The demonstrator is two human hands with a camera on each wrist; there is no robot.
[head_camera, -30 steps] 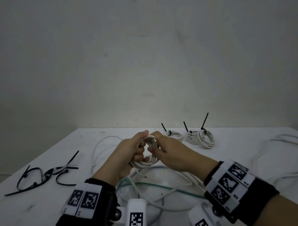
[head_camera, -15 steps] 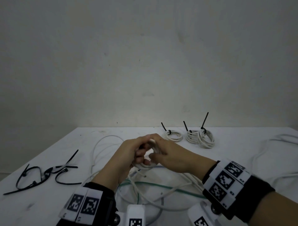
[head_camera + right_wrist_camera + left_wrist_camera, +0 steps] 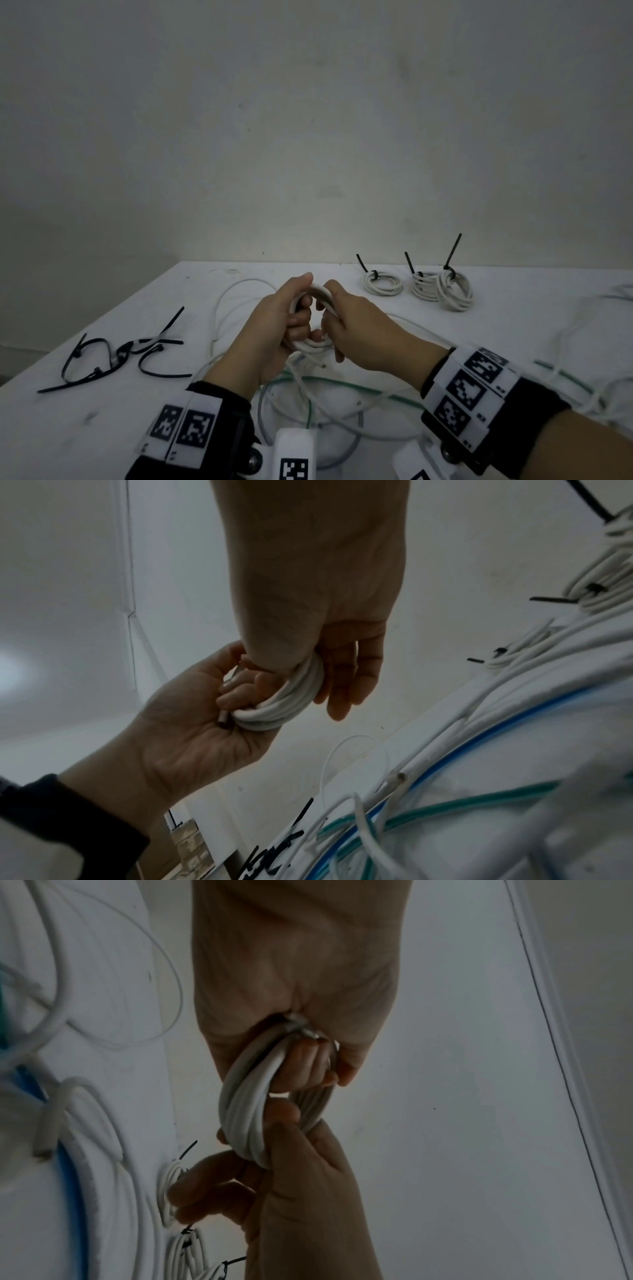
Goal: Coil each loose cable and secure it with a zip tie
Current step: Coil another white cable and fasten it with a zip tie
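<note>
A small white cable coil (image 3: 313, 346) is held upright above the middle of the table (image 3: 85, 418) by both hands. My left hand (image 3: 274, 329) grips its left side, fingers curled through the ring (image 3: 246, 1110). A cut cable end (image 3: 222, 721) lies in the left palm. My right hand (image 3: 359, 325) pinches the right side of the coil (image 3: 291, 699) between its thumb and fingers. Loose black zip ties (image 3: 120, 353) lie on the table at the left, apart from both hands.
Three tied white coils (image 3: 383, 284) (image 3: 424, 286) (image 3: 455, 291) with black tie tails stand at the back right. Loose white cables (image 3: 342, 421), a green cable (image 3: 342, 382) and a blue cable (image 3: 411, 785) sprawl under and near the hands. More white cable (image 3: 582, 329) lies at the right.
Half a second ago the hands closed together over the coil. Now they have parted a little, and the coil shows as an open ring between them. Both hands still hold it.
</note>
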